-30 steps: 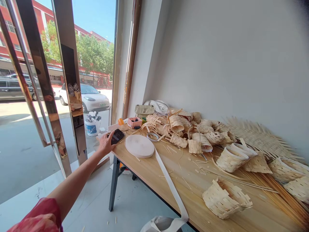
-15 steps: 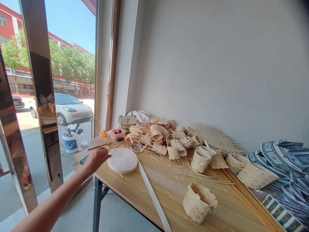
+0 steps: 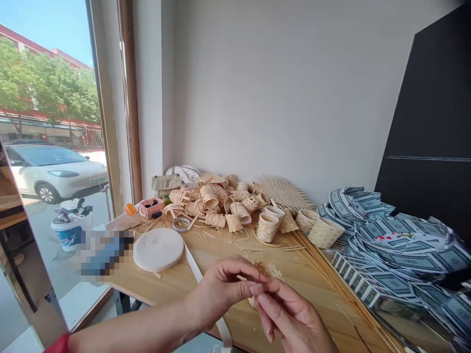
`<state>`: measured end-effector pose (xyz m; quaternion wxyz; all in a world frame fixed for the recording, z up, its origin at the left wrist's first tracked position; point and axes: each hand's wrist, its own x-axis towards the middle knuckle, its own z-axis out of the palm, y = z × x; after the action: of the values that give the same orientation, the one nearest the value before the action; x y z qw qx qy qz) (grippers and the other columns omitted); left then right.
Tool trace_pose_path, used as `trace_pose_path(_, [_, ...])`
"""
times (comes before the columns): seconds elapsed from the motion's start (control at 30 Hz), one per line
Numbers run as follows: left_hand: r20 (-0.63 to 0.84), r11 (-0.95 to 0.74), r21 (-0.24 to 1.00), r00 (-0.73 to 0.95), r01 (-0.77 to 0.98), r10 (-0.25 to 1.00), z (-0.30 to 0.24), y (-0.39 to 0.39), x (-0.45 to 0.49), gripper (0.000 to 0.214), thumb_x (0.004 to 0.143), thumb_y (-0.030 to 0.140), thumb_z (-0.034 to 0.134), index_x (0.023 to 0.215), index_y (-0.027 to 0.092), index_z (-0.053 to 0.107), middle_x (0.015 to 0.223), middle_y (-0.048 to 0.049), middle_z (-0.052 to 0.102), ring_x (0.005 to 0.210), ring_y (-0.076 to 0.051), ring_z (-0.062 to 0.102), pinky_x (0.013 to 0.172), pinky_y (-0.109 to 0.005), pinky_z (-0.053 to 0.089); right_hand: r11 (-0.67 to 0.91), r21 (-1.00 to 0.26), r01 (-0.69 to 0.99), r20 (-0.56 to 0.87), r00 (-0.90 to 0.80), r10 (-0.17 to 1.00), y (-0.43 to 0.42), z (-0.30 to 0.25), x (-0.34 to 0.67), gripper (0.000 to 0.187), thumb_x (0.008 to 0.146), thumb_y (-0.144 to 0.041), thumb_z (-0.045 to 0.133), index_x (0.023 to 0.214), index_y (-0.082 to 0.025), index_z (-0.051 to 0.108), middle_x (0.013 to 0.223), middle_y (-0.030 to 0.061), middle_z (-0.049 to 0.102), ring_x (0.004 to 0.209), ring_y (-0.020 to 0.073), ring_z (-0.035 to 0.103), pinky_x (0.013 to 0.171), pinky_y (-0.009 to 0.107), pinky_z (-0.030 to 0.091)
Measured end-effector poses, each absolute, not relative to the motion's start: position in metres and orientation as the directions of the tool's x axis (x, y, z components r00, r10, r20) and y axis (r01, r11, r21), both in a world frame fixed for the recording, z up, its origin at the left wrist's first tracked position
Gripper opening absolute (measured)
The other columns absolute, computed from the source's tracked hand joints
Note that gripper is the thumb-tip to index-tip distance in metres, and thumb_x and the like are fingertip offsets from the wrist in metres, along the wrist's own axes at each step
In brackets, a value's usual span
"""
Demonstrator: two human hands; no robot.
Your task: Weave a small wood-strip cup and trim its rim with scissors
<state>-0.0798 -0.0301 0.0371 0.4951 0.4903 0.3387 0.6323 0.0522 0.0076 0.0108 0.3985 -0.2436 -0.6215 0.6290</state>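
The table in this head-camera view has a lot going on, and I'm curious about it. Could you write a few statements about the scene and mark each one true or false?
1. The left hand and right hand meet above the wooden table, with a small wood sliver between their fingers. True.
2. The woven baskets are stacked in one neat tower. False: the half-woven wood-strip baskets lie in a loose heap against the wall.
3. A roll of white webbing tape lies flat on the table, left of the hands. True.
4. The car is parked inside the room. False: the white car stands outside the window.
5. Patterned printed sheets are piled at the right of the table. True.
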Motion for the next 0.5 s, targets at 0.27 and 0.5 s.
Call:
trace_pose_path(0.27, [0.414,-0.393,0.903,0.107,-0.172,0.904,0.042,-0.008,-0.079,0.022,0.07,0.031,0.071,0.058,0.015,0.063,0.068,-0.0013,0.055,0.07,-0.012,0.052,0.069,-0.024,0.041,0.034,-0.977,-0.211,0.147,-0.543,0.827,0.017,0.015,0.059,0.037,0.072,-0.051,0.065,0.076,-0.014,0.06,0.051,-0.0051,0.042,0.046,0.0065,0.036,0.044,0.019,0.03])
trace_pose_path(0.5, [0.355,-0.348,0.932,0.077,-0.098,0.932,0.06,0.013,-0.096,0.022,0.074,0.034,0.067,0.066,0.014,0.061,0.068,-0.0023,0.065,0.065,-0.011,0.056,0.065,-0.024,0.044,0.019,-0.99,-0.142,0.094,-0.542,0.835,0.034,0.016,0.06,0.039,0.069,-0.054,0.064,0.068,-0.016,0.056,0.054,-0.0038,0.045,0.045,0.0065,0.037,0.044,0.019,0.032])
